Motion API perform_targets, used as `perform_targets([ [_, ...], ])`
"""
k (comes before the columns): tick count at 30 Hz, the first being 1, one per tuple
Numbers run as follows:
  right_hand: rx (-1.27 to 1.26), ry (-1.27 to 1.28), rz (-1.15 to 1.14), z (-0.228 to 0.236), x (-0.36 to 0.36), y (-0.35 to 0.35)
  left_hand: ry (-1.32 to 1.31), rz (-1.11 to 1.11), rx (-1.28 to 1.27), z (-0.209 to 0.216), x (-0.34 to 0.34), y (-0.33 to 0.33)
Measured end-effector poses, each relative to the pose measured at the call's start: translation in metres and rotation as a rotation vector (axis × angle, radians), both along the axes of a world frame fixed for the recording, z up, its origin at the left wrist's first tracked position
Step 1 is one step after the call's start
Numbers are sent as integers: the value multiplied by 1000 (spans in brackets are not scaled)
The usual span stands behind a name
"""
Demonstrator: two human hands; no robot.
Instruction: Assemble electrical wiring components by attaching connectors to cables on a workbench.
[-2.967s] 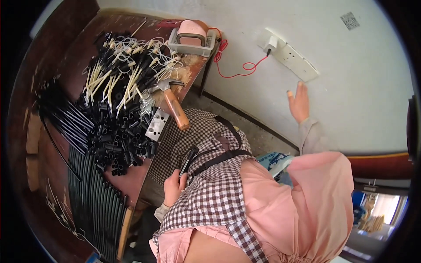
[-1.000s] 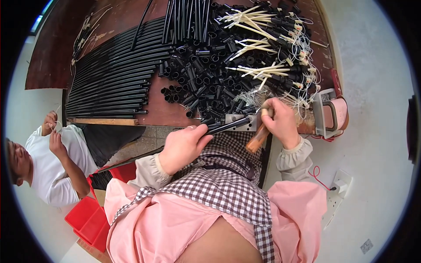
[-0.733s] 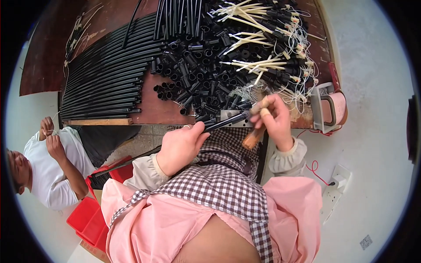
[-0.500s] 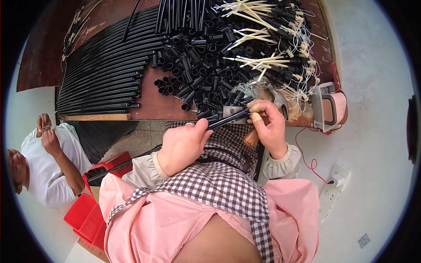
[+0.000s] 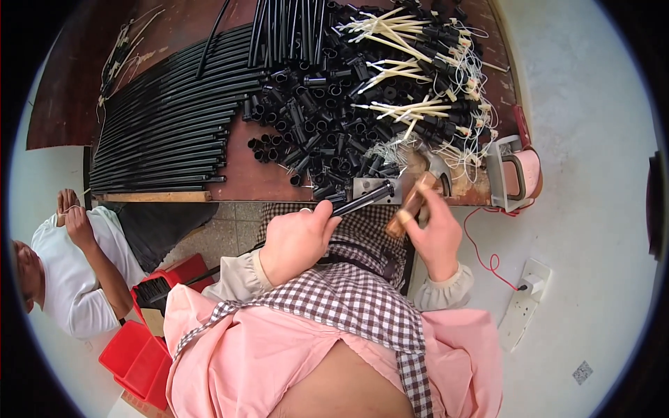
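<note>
My left hand [image 5: 296, 240] is closed around a black tube [image 5: 364, 200], thumb on top. The tube slants up to the right, its far end over a small metal block [image 5: 362, 186] at the table's front edge. Just right of it, my right hand [image 5: 439, 240] has its thumb and fingers around the wooden handle of a hammer [image 5: 414, 203]. The metal hammer head lies at the table edge beside a heap of thin nails [image 5: 385, 152]. A light wrap covers part of my right thumb. Slight blur softens the fingers on the handle.
Black short sleeves [image 5: 306, 125] are heaped on the table, with long black tubes [image 5: 167, 118] at left. Cream sticks [image 5: 411, 108] with white wires lie at right. A clamp-like metal frame [image 5: 505, 174] stands at the corner. A person [image 5: 83, 265] sits at left near red bins [image 5: 136, 355].
My right hand has left the tube's end and moved onto the hammer handle. My left hand still holds the tube. The whole view has shifted slightly.
</note>
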State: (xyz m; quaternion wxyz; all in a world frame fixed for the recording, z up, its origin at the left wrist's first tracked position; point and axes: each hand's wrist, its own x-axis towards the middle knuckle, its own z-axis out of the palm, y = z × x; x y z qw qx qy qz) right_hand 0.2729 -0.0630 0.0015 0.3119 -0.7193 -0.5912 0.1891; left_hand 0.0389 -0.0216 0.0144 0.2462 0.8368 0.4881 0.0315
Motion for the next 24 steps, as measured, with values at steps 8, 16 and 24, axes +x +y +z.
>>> perform_targets([
  [8,-95,690,-384,-49,10,-53,-97,-49,118,-22,-10,14],
  [16,-59,175,22,24,-3,-81,-67,-142,132,-18,-22,21],
  [24,-603,386,-110,45,7,-40,-57,-178,129,-14,-23,28],
])
